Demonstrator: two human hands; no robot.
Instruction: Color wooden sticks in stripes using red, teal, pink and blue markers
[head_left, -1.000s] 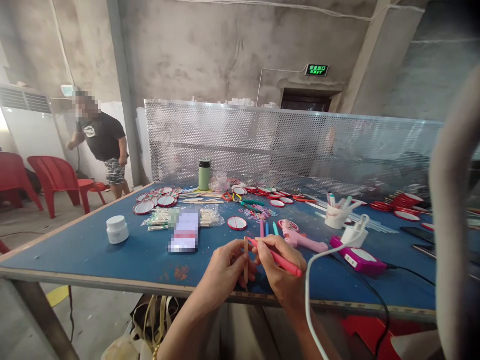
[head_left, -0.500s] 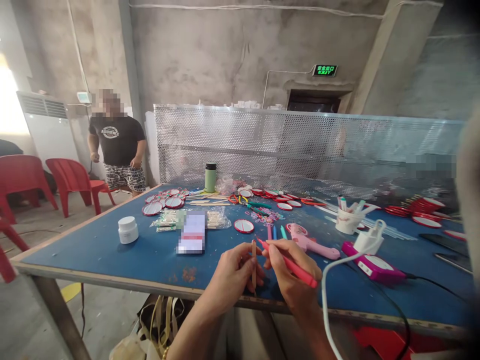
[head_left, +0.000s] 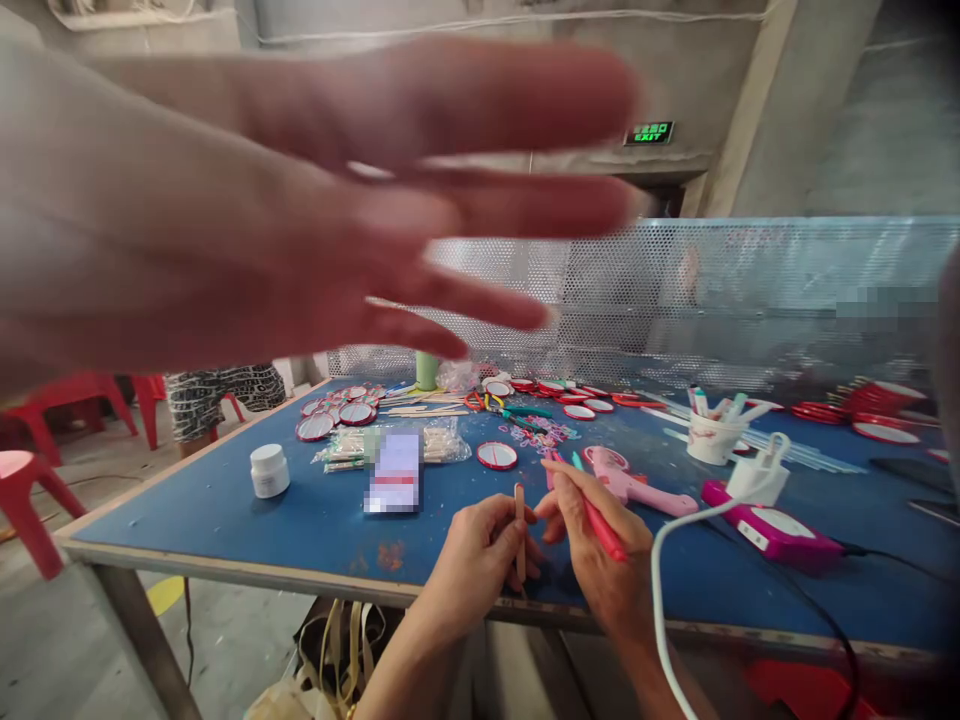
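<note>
Near the table's front edge, my left hand (head_left: 480, 550) is closed on a flat wooden stick (head_left: 520, 515), held upright with a red-coloured tip. A red marker (head_left: 602, 528) lies in the grip of my right hand (head_left: 615, 570), slanting up to the left, just right of the stick. Its writing end is apart from the stick. Beyond my hands lie a round red-rimmed disc (head_left: 497, 456) and a pink glue gun (head_left: 652, 494). To the left, a phone (head_left: 395, 475) with a lit screen leans against bagged wooden sticks (head_left: 446, 443).
Another person's hand (head_left: 285, 220), large and blurred, spans the upper left view close to the camera. A white jar (head_left: 269, 472) stands left. Pliers (head_left: 525, 412) and red-rimmed discs lie farther back. Right are a pen cup (head_left: 712, 442), a purple device (head_left: 780, 532) and a white cable (head_left: 660, 600).
Another person's open hand has come in from the left, covering much of the background. My right hand has drawn the marker slightly away from the stick. The view has shifted a little.
</note>
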